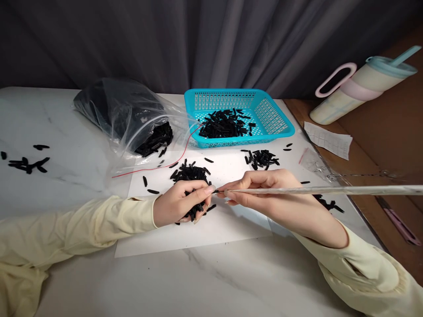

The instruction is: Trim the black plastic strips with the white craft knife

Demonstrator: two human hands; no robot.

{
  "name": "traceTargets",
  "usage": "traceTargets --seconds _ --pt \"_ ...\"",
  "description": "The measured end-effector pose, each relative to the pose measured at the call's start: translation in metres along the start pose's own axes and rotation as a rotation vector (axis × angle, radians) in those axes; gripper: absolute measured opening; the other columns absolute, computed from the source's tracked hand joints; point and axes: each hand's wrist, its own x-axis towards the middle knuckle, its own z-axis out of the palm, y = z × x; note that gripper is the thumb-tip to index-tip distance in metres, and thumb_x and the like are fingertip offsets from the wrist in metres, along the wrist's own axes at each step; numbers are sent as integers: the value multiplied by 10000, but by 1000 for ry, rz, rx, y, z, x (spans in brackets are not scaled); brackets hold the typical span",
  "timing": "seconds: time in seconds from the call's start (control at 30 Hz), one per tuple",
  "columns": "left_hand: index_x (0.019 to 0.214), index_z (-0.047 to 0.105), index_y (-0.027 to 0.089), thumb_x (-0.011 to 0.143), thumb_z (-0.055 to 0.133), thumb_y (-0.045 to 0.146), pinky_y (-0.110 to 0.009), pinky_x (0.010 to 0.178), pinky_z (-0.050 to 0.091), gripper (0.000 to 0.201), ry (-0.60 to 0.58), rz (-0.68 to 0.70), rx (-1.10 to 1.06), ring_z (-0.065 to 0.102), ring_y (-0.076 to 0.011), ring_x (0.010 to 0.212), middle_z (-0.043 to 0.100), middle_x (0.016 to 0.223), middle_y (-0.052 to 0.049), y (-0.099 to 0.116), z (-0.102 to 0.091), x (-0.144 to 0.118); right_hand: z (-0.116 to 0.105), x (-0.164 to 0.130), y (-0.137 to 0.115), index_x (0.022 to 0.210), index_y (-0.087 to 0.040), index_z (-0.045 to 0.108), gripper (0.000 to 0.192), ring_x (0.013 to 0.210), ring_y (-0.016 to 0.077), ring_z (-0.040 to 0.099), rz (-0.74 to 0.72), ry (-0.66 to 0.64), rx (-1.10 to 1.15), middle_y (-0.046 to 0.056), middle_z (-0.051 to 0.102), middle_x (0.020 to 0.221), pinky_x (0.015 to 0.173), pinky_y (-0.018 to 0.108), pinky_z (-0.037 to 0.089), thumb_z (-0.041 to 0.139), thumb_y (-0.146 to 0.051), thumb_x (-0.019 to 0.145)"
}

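My left hand is cupped around a handful of small black pieces and pinches one at its fingertips. My right hand grips a long thin clear tube that runs off to the right; the tube's open end meets the pinched piece between the two hands. Both hands rest over a white sheet of paper. A loose pile of black pieces lies on the sheet just behind my left hand.
A turquoise basket holds more black pieces. A clear plastic bag of them lies at back left, with a red strip. Small heaps sit at far left and near the basket. A lidded tumbler lies on the brown surface at right.
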Motion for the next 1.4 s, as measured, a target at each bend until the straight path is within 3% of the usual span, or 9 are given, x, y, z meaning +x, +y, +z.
traceTargets --seconds 0.1,0.23,0.4,0.6,0.83,1.0,1.2,1.4 --pt "669 485 141 875 459 416 -71 281 261 345 13 -12 17 421 -14 362 473 535 55 0 0 1 6 -3 2 599 -190 588 198 665 175 674 -68 49 -97 12 723 816 502 219 486 608 -227 793" --pt "670 484 142 874 458 418 -70 286 270 344 27 -19 38 420 -17 366 476 518 55 0 1 2 19 -9 7 645 -188 584 169 698 162 672 -199 148 -246 8 722 836 564 213 479 560 -156 809" --pt "665 481 142 879 457 403 -64 284 272 338 22 -11 22 412 -12 358 490 515 56 0 1 1 24 -13 8 735 -190 600 129 681 133 669 -271 178 -305 11 720 889 567 194 461 528 -143 831" --pt "661 478 144 880 461 383 -65 271 261 325 2 0 -15 379 -3 323 490 501 63 0 0 0 10 -2 3 564 -187 526 235 743 178 685 -85 80 -62 13 725 830 545 210 484 603 -175 787" --pt "646 469 144 888 453 371 -65 276 252 332 -15 5 -27 350 2 298 470 455 73 1 0 1 -1 5 2 571 -205 564 199 882 203 677 90 -73 332 15 721 842 735 284 575 623 -187 760" --pt "642 469 141 885 458 375 -68 283 264 337 -8 0 -5 368 -2 311 473 460 69 2 0 1 -4 6 1 591 -207 598 164 848 210 687 142 -112 329 21 721 824 766 303 576 636 -205 751" --pt "640 467 141 883 459 378 -74 283 258 339 0 8 1 373 -4 319 469 474 69 2 0 2 -2 7 6 589 -209 589 169 908 216 672 100 -95 332 12 724 821 746 281 576 625 -179 751" --pt "640 463 146 879 453 394 -94 288 253 344 2 9 27 387 -15 336 465 497 61 2 0 1 0 5 5 587 -202 577 175 835 202 689 90 -69 313 23 724 834 727 293 577 608 -167 755"
